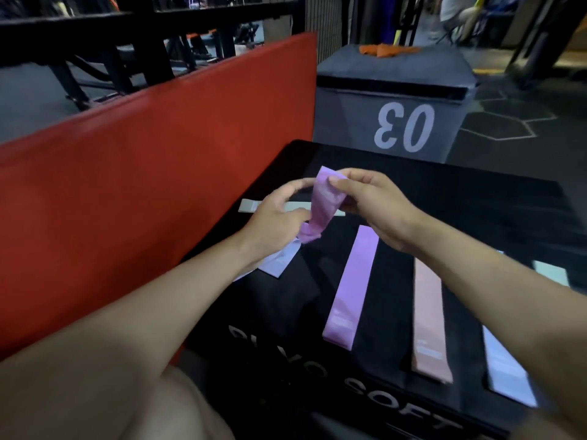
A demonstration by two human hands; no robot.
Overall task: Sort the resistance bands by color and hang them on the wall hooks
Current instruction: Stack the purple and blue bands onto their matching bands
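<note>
Purple bands (324, 204) – two; one pinched by both hands' fingers (341, 182), left (276, 223) blurred, probably.

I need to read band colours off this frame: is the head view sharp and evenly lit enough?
Head view: dim; the purple band and both hands, left and right, are slightly motion-blurred; the flat purple band and peach band read clearly; wide-angle bending at edges; background soft.
</note>
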